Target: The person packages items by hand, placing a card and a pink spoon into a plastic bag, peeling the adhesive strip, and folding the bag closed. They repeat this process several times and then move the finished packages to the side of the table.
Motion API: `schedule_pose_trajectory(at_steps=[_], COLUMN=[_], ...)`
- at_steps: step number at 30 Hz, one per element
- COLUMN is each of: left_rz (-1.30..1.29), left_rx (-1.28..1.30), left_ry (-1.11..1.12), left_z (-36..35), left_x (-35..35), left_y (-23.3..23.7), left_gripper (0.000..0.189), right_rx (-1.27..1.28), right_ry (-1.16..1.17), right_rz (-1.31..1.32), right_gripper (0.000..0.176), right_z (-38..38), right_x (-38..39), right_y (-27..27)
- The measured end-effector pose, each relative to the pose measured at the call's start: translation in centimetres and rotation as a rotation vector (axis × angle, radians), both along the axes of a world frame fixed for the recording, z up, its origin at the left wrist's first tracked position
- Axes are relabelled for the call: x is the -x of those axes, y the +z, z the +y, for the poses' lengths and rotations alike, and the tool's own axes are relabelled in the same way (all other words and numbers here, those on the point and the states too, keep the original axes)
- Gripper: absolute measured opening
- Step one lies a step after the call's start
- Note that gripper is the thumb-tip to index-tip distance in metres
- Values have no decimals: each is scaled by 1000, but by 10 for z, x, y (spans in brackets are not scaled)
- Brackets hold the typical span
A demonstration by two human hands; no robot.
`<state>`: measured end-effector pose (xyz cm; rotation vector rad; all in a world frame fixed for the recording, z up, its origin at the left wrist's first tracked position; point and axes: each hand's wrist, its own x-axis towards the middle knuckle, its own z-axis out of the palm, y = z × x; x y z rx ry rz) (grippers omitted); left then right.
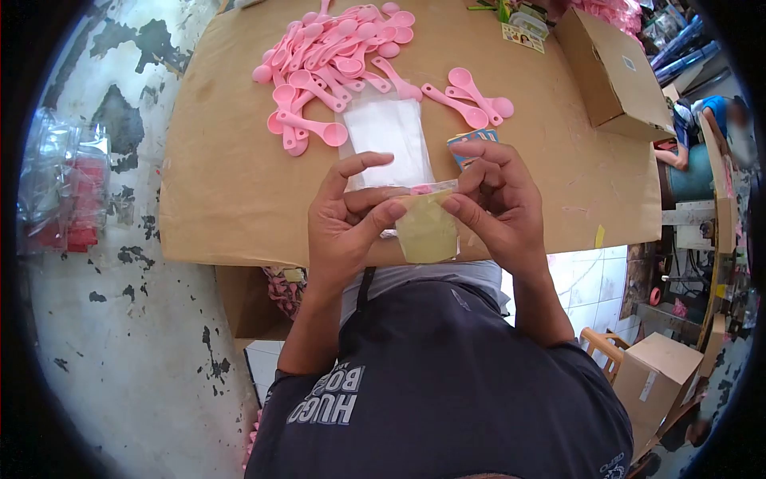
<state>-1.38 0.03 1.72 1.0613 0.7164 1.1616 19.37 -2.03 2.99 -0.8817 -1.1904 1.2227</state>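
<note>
Both hands hold a small clear bag with a yellowish card (428, 227) in it, near the table's front edge. My left hand (351, 211) pinches its top left corner between thumb and fingers. My right hand (499, 203) pinches the top right corner, with the index finger raised. A bit of pink shows at the bag's top edge. Just beyond the hands lies a stack of clear bags (387, 140). Blue printed cards (471, 142) lie partly hidden behind my right hand. Pink measuring spoons (335, 48) form a heap farther back, and a few more spoons (471, 100) lie to its right.
A cardboard box (614, 76) stands at the table's back right. Clear and red packages (68, 191) lie at the far left. Below the table's left edge is an open box (247, 303). Another person (706, 116) is at the right edge. A carton (654, 371) stands at lower right.
</note>
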Motion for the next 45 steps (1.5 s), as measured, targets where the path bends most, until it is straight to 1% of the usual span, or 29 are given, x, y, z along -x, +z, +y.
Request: schedule_pose_trajectory(at_steps=[1,2,4,5,9,11,14,15,16,17,18,20,21,23,24,25,26,27,29,30,32,33,36,38,39,41,42,44,45], left_rz=[-13,-11,114,112,276,305,259,333,406,405,404,693,692,1074,1075,909,743,743,582,581,643,645,543,425,429,330,334,106,109], left_rx=[18,19,70,70,-87,-106,-253,-464,-675,-709,-742,-606,-605,-506,-505,-482,-455,-450,-362,-363,-194,-196,-285,-139,-136,114,114,206,205], left_ry=[-10,-17,-227,-222,-227,-194,-12,100,210,269,327,468,461,637,626,658,687,680,643,645,456,468,375,208,206,46,36,-35,-41], left_z=[-1,-2,-5,-5,-9,-11,-9,-3,4,13,19,20,19,14,12,10,8,4,-6,-10,-17,-17,-18,-23,-25,-24,-21,-15,-14], left_x=[-2,-2,1,1,7,11,22,36,52,69,88,122,132,145,146,147,148,141,112,99,77,66,49,48,49,53,54,56,49], left_y=[3,5,8,2,-11,-6,3,7,8,4,1,7,7,6,-1,-15,-24,-29,-33,-32,-29,-28,-28,-28,-27,-25,-27,-35,-29], left_gripper=[55,55,56,56,33,26,28,28,27,29,30,32,32,34,34,36,38,38,33,33,26,26,22,24,24,27,27,32,32], right_rx=[-37,-75,-82,-90,-97,-126,-28,-27,-65,-102,-80,-87,-97,-73,-53,-43,-237,-435,-442,-457,-467,-475,-482,-456,-468,-471,-492,-508,-557], right_ry=[19,39,7,-16,-4,-104,-220,-210,-236,-264,-317,-324,-330,-327,-317,-322,-298,-267,-226,-183,-166,-153,-132,-107,-137,-180,-199,-225,-137], right_rz=[-28,-59,-42,-26,-139,-374,-425,-427,-485,-543,-509,-545,-580,-680,-780,-781,-915,-1046,-1073,-1095,-1151,-1207,-1174,-1150,-1088,-1028,-1001,-974,-980], right_gripper=[42,49,50,52,57,61,49,49,40,32,16,13,11,12,13,13,18,23,27,31,32,33,22,17,14,11,12,12,13], right_z=[0,-1,-4,-5,-10,-11,-14,-13,-13,-13,-14,-13,-11,-11,-10,-6,1,7,16,21,31,35,40,39,40,38,35,27,21], right_x=[-4,-7,-6,-6,-3,-3,-8,-14,-23,-27,-24,-31,-33,-27,-22,-17,-9,-2,21,31,46,51,53,49,47,40,37,31,28], right_y=[-5,-9,-10,-11,-1,-10,-19,-23,-27,-28,-23,-25,-24,-15,-12,-14,-17,-19,-18,-18,-23,-28,-38,-41,-42,-40,-34,-19,-11])
